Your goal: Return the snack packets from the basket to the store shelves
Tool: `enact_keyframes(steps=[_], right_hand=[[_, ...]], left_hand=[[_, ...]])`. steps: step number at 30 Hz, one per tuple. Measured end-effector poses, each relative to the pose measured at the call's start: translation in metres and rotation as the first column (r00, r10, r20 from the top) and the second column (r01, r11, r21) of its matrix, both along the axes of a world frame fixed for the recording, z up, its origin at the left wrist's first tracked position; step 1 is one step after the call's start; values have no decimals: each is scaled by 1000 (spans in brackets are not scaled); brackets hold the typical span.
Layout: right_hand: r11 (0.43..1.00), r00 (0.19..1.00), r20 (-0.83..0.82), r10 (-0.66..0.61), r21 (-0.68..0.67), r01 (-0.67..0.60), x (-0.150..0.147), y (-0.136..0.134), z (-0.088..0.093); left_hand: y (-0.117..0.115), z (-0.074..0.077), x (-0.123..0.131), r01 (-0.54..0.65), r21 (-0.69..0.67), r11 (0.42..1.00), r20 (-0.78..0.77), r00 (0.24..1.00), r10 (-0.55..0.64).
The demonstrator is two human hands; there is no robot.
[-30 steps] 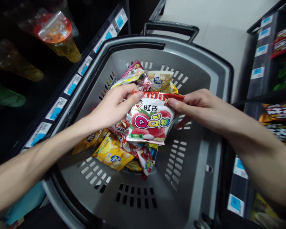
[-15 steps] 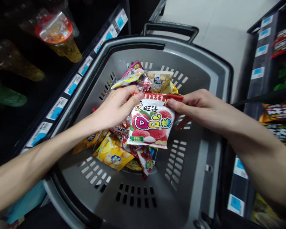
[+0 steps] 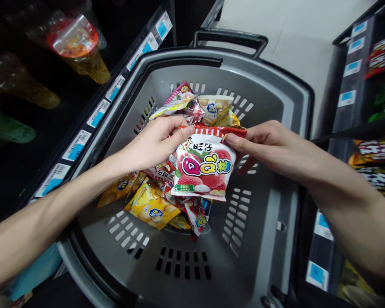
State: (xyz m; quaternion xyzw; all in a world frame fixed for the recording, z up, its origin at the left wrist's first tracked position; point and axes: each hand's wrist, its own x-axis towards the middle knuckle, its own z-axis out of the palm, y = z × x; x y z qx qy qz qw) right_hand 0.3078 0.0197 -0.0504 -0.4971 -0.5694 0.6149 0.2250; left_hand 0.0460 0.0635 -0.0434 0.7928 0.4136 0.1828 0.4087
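A white and red gummy candy bag [image 3: 203, 169] with lychee pictures hangs over a grey shopping basket [image 3: 269, 239]. My left hand [image 3: 154, 143] pinches its top left corner. My right hand [image 3: 269, 145] pinches the top right corner. Both hands are closed on the bag's red top seal. Below the bag lies a heap of several snack packets [image 3: 154, 207], yellow, red and white, on the basket's floor.
The basket's black handle [image 3: 229, 38] lies at the far rim. Dark shelves with blue price tags [image 3: 98, 113] run along the left, holding wrapped cups [image 3: 75, 42]. Another shelf with packets [image 3: 377, 154] stands at the right. Pale floor [image 3: 295, 30] shows beyond the basket.
Almost nothing has changed. The candy bag has dipped and shifted slightly between my hands, which keep their pinch on its top edge.
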Motion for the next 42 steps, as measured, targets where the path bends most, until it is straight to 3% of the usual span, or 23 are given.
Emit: enact_keyframes(steps=[5,10,15,22,30,38,42], right_hand=[[999,999,0,-46,5,46,1,-1,-2],[1000,1000,-6,11,11,-11,2,-1,-3],[998,999,4,-42,44,42,1,-1,-3],[999,1000,4,13,35,-13,3,0,-3],[990,993,-1,-119,72,119,-2,-2,3],[980,985,18,-172,103,169,-2,-3,5],[971,979,34,-199,140,193,-1,-3,2]], left_hand=[[1,1,0,8,17,1000,-6,1000,-8],[3,-1,-1,15,17,1000,-12,1000,-15],[4,-2,-2,27,23,999,-7,1000,-26],[4,-2,-2,25,-8,1000,17,1000,-25],[3,-10,-3,4,-190,982,164,986,27],[5,-5,-3,37,-180,983,130,991,-13],[4,-1,-4,-1,-191,982,138,990,28]])
